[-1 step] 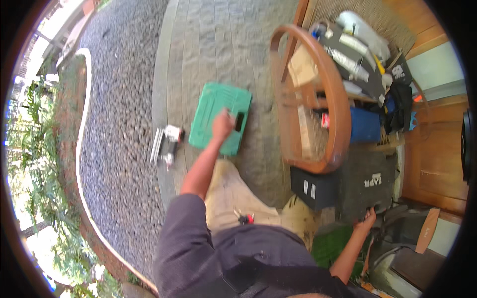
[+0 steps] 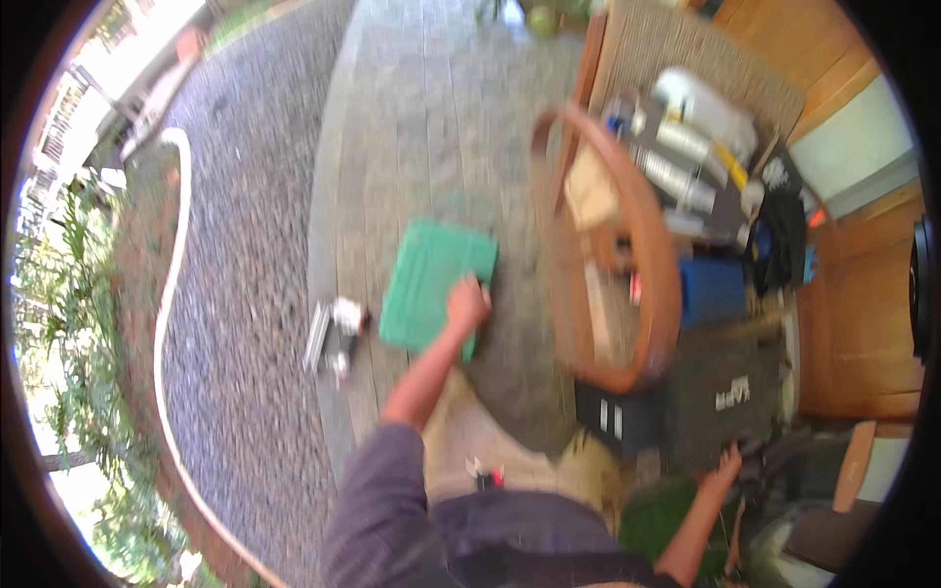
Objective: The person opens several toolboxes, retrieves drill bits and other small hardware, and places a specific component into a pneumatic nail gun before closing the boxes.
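Note:
A green plastic case (image 2: 421,284) lies flat on the stone paving in front of me. My left hand (image 2: 468,303) is closed at its right side, over the dark handle opening, so the handle is mostly hidden by the fingers. Far to the right, my right hand (image 2: 722,465) reaches low beside a flat black box (image 2: 720,392) with pale lettering. Its fingertips are at the box's lower edge, and blur hides whether they grip it. Left of the green case sits a silver, white and black tool (image 2: 339,335).
A brown wooden chair armrest (image 2: 659,245) curves up on the right. Behind it are cardboard, a blue box (image 2: 713,292) and a black bag (image 2: 781,230). A smaller black box (image 2: 618,416) stands below. Pebbled ground (image 2: 250,245) borders the paving at left. A small red-handled tool (image 2: 483,475) lies against my trousers.
The whole view has shifted, so things appear lower. My left hand has moved right across the green case onto its handle side. My right hand stays by the black box.

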Demonstrator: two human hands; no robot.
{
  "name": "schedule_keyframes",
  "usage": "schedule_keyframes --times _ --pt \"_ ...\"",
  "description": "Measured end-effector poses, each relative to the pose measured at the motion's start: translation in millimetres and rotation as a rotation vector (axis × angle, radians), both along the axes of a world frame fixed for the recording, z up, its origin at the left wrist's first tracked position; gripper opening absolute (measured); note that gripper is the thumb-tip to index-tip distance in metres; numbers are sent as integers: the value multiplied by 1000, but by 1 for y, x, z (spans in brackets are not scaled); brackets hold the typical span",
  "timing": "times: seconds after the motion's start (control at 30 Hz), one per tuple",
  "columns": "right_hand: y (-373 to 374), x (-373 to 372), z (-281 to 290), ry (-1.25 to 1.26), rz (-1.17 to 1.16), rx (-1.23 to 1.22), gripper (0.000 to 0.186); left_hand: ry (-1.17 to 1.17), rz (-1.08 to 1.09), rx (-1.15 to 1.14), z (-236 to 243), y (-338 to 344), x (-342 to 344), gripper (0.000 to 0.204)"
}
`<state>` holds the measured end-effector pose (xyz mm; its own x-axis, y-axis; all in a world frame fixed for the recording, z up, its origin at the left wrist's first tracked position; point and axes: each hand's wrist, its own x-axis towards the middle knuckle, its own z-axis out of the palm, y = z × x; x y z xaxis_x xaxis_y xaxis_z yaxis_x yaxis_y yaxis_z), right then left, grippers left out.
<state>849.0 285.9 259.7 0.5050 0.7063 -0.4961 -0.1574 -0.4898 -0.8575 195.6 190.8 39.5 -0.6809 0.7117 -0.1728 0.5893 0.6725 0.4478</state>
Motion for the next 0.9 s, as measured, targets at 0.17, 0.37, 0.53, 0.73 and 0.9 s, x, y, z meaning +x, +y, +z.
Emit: schedule_keyframes --times 0.17,0.37,0.53,0.73,0.9 --pt "7 22 -52 390 230 115 27 -5 144 -33 -48 30 51 33" --pt "-5 -2 -85 271 -40 177 18 -111 264 -250 -19 14 19 28" --pt "7 15 -118 297 -100 134 18 -315 143 207 87 -60 -104 25" --pt "17 -55 -46 405 -128 89 19 -798 151 324 387 -107 -52 33" --pt "7 -66 11 537 -170 158 21 -495 -100 135 595 -96 75 34"
